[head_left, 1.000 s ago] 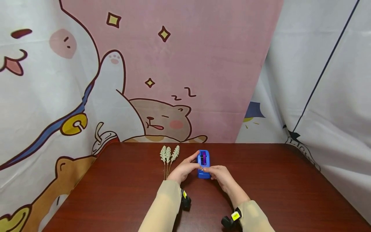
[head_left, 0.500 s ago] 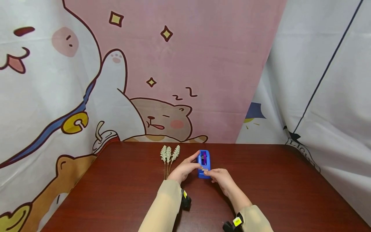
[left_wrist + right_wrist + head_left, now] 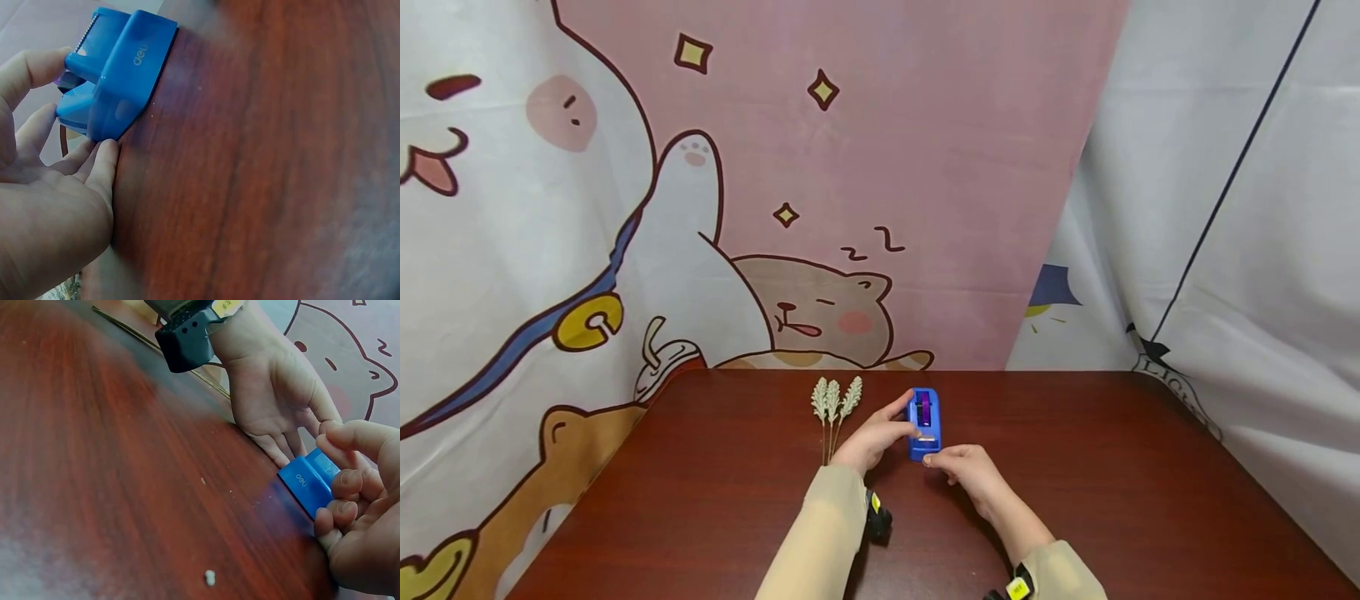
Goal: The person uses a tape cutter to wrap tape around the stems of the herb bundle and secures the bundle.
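A blue tape dispenser [image 3: 934,425] with a purple roll core [image 3: 925,408] stands on the table. My left hand [image 3: 868,442] holds it from the left, thumb on top near the cutter and other fingers along its side. The left wrist view shows the toothed cutter [image 3: 86,34] on the dispenser [image 3: 134,69]. My right hand [image 3: 972,475] is at the dispenser's near end. Its thumb and forefinger are pinched together, seemingly on the tape's end; the clear strip itself is hardly visible. The other right fingers curl beside the blue body [image 3: 304,487].
Several pale dried stems with wheat-like heads [image 3: 832,400] lie left of my left hand. A small white bit [image 3: 210,577] lies on the brown wooden table [image 3: 700,500]. Behind the table hangs a printed cartoon curtain [image 3: 955,167].
My right hand has drawn back from the dispenser's cutter area toward me, fingertips still pinched. My left hand keeps its hold, and the dispenser stays in place.
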Tool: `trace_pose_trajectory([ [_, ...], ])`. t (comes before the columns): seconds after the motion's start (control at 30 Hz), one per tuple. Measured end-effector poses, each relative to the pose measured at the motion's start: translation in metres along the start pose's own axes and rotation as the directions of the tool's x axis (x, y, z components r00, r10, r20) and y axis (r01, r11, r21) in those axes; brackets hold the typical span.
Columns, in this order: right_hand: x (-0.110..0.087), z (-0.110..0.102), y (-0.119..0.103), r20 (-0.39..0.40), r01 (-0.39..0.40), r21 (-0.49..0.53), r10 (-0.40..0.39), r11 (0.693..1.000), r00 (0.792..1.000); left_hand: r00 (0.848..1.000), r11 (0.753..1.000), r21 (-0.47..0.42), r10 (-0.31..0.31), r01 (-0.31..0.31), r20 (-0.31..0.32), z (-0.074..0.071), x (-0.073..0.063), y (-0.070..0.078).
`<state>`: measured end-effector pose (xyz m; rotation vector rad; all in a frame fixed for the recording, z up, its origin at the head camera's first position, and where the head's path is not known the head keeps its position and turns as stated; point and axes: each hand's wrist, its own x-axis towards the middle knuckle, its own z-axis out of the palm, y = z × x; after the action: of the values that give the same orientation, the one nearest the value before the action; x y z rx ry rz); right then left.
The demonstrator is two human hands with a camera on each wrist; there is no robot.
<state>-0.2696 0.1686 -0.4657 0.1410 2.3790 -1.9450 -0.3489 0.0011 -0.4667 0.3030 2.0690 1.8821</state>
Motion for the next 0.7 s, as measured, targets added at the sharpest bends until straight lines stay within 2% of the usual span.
trace_pose_trajectory([
  [0.33,-0.015,-0.003,0.004,0.069,0.02,-0.004,-0.019,1.0,0.997,1.0,1.0,-0.011,-0.008,0.008,0.0,0.001,-0.002,0.0],
  [0.5,-0.017,-0.003,0.005,0.068,0.029,-0.004,-0.029,1.0,0.997,1.0,1.0,-0.012,0.005,-0.005,-0.01,0.001,-0.002,0.002],
  [0.7,-0.022,-0.002,0.006,0.073,0.027,-0.022,-0.025,0.999,0.997,1.0,1.0,-0.014,-0.008,0.008,-0.014,0.001,-0.004,0.002],
])
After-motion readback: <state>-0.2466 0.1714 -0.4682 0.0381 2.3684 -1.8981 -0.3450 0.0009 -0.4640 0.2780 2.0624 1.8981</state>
